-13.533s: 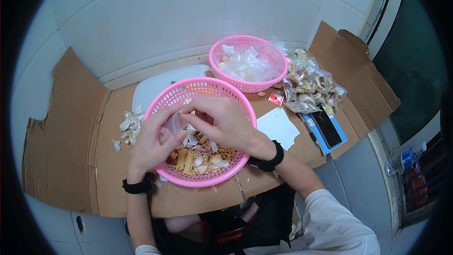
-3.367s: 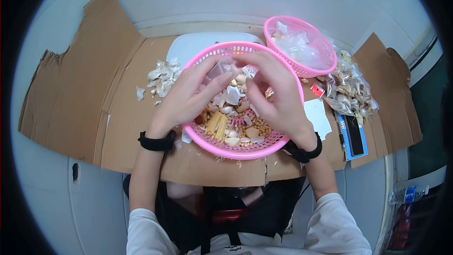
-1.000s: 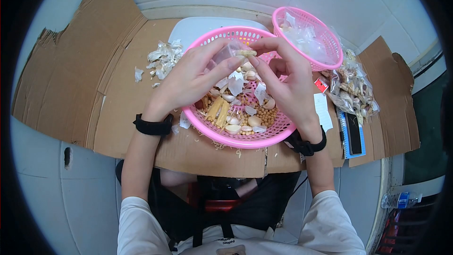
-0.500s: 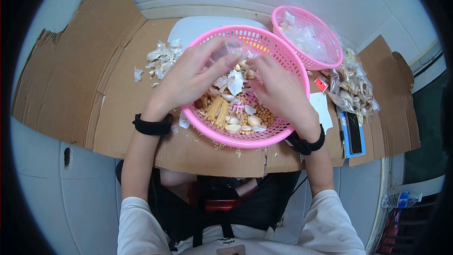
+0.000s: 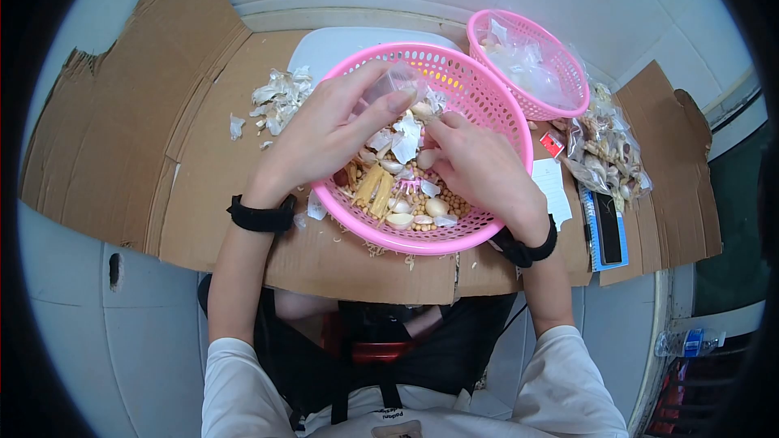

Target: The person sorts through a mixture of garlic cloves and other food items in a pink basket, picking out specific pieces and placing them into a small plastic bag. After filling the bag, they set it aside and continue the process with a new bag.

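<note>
A large pink plastic basket (image 5: 526, 126) sits in front of me, with both hands over it. My left hand (image 5: 329, 126) is closed around a clear plastic container (image 5: 398, 81), tilted above the basket's far left part. Inside the basket, my right hand (image 5: 487, 164) has its fingers bent, and a pale garlic clove (image 5: 428, 159) shows at the fingertips. Around them lie white garlic skins (image 5: 406, 142), yellow bean-curd-like sticks (image 5: 375, 188), soybeans (image 5: 461, 201) and more garlic cloves. A whitish round piece (image 5: 436, 208) rests near the front.
Garlic skins (image 5: 280, 101) are heaped on the cardboard (image 5: 207, 162) at left. A smaller pink basket (image 5: 580, 85) with plastic bags stands at back right. Bagged dried goods (image 5: 613, 146), a paper sheet (image 5: 552, 191), a phone (image 5: 606, 227) and a blue notebook (image 5: 621, 264) lie right.
My right hand has shifted slightly right and its fingers have curled in, with a garlic clove now at the fingertips. The left hand stays almost still with the clear container.
</note>
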`<state>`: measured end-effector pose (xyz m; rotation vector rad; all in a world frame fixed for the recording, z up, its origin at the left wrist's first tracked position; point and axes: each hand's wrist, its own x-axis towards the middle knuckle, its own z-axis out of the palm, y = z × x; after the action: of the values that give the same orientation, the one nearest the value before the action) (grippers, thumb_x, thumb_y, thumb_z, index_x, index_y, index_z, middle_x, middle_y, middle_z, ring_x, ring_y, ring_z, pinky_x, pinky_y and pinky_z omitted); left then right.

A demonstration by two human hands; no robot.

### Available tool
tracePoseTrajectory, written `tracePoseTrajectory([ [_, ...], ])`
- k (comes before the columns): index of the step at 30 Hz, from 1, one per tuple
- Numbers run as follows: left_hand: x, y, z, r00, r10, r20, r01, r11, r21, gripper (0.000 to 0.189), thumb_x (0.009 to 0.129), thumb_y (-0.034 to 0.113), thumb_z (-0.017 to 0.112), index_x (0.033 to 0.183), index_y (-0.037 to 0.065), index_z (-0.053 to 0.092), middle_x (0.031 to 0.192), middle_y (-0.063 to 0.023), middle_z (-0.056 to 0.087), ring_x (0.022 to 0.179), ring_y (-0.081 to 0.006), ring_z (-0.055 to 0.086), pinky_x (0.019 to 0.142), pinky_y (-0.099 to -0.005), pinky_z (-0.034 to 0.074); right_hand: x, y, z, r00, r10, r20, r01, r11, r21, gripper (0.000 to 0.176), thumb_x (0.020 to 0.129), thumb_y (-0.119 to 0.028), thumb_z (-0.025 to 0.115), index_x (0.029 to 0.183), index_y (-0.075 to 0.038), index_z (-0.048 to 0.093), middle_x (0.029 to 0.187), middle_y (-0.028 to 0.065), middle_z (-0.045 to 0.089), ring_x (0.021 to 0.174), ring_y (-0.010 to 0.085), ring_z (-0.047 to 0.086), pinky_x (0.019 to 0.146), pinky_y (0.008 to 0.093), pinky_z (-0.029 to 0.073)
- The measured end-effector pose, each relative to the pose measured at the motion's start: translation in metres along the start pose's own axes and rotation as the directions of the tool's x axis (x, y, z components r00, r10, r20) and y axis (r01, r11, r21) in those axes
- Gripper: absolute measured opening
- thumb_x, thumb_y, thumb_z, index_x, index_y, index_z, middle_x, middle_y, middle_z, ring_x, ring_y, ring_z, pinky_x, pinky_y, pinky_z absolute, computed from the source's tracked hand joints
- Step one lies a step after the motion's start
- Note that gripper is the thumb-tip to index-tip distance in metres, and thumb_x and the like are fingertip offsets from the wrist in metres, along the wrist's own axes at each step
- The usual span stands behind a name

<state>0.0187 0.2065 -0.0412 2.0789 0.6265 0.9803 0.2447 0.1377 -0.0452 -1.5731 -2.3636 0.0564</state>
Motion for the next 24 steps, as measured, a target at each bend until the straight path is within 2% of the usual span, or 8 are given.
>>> tracePoseTrajectory([
  [3, 0.0, -0.004, 0.002, 1.0, 0.017, -0.023, -0.017, 1.0, -0.003, 0.054, 0.108, 0.046, 0.056, 0.136, 0.001, 0.061, 0.104, -0.0142, 0.072, 0.084, -0.0194, 0.067, 0.078, -0.0346, 0.054, 0.002, 0.004, 0.003, 0.997, -0.047, -0.066, 0.052, 0.995, 0.083, 0.014, 0.088, -0.007, 0.07, 0.098, 0.001, 0.064, 0.092, 0.0208, 0.07, 0.09, 0.0413, 0.07, 0.074, 0.0538, 0.054],
  [10, 0.0, -0.004, 0.001, 0.998, 0.053, -0.03, -0.052, 0.998, 0.022, 0.054, 0.108, 0.046, 0.056, 0.136, 0.0, 0.061, 0.108, -0.0158, 0.074, 0.089, -0.0214, 0.069, 0.08, -0.0357, 0.054, 0.005, 0.0, -0.002, 0.997, -0.052, -0.066, 0.058, 0.993, 0.105, 0.014, 0.09, -0.012, 0.071, 0.093, 0.002, 0.067, 0.082, 0.0229, 0.07, 0.083, 0.0425, 0.07, 0.073, 0.0538, 0.054],
  [12, 0.001, -0.004, 0.001, 0.999, 0.046, -0.025, -0.045, 0.999, 0.028, 0.055, 0.108, 0.046, 0.056, 0.136, -0.001, 0.06, 0.109, -0.0159, 0.074, 0.089, -0.0214, 0.069, 0.08, -0.0357, 0.054, 0.006, -0.003, -0.006, 0.999, -0.022, 0.03, 0.019, 0.996, 0.082, 0.016, 0.092, -0.013, 0.069, 0.088, 0.003, 0.068, 0.081, 0.0232, 0.07, 0.083, 0.0429, 0.069, 0.073, 0.0538, 0.053],
  [16, 0.001, -0.004, 0.001, 0.998, 0.054, -0.029, -0.053, 0.998, 0.013, 0.054, 0.108, 0.046, 0.057, 0.135, 0.0, 0.061, 0.109, -0.0161, 0.074, 0.089, -0.0214, 0.069, 0.081, -0.0355, 0.054, 0.006, -0.006, -0.008, 1.0, -0.009, 0.017, 0.008, 0.997, 0.075, 0.017, 0.095, -0.013, 0.066, 0.088, 0.002, 0.068, 0.081, 0.0236, 0.069, 0.083, 0.0431, 0.069, 0.073, 0.054, 0.053],
  [18, 0.0, -0.004, 0.001, 0.998, 0.049, -0.028, -0.049, 0.999, 0.009, 0.054, 0.108, 0.046, 0.057, 0.135, 0.0, 0.061, 0.108, -0.0162, 0.074, 0.089, -0.0213, 0.069, 0.081, -0.0354, 0.054, 0.006, -0.004, -0.006, 1.0, -0.017, -0.012, 0.017, 0.998, 0.055, 0.019, 0.098, -0.018, 0.065, 0.105, -0.001, 0.071, 0.085, 0.0216, 0.072, 0.081, 0.0415, 0.07, 0.074, 0.052, 0.053],
  [19, 0.0, -0.004, 0.001, 0.998, 0.051, -0.029, -0.05, 0.999, 0.011, 0.053, 0.108, 0.046, 0.057, 0.134, 0.0, 0.061, 0.108, -0.0161, 0.074, 0.089, -0.0213, 0.069, 0.081, -0.0354, 0.054, 0.006, -0.005, -0.006, 1.0, -0.016, -0.011, 0.017, 0.998, 0.055, 0.019, 0.098, -0.018, 0.065, 0.105, -0.001, 0.071, 0.085, 0.0216, 0.072, 0.081, 0.0415, 0.07, 0.074, 0.052, 0.053],
  [21, 0.001, -0.005, 0.001, 0.998, 0.053, -0.03, -0.053, 0.999, 0.014, 0.053, 0.108, 0.046, 0.057, 0.134, 0.0, 0.061, 0.107, -0.0161, 0.074, 0.089, -0.0212, 0.069, 0.081, -0.0354, 0.054, 0.007, -0.008, -0.007, 0.998, 0.0, -0.057, 0.006, 0.995, 0.103, 0.017, 0.095, -0.013, 0.064, 0.088, 0.002, 0.068, 0.081, 0.0245, 0.068, 0.081, 0.0437, 0.069, 0.073, 0.0541, 0.053],
  [24, 0.001, -0.002, 0.0, 0.999, 0.033, -0.02, -0.033, 0.999, 0.015, 0.053, 0.108, 0.046, 0.057, 0.134, -0.001, 0.061, 0.106, -0.016, 0.073, 0.089, -0.0212, 0.069, 0.08, -0.0354, 0.054, 0.008, -0.01, -0.01, 1.0, -0.003, -0.029, 0.007, 0.991, 0.131, 0.017, 0.093, -0.013, 0.065, 0.089, 0.002, 0.068, 0.081, 0.0235, 0.069, 0.081, 0.0437, 0.069, 0.074, 0.054, 0.053],
])
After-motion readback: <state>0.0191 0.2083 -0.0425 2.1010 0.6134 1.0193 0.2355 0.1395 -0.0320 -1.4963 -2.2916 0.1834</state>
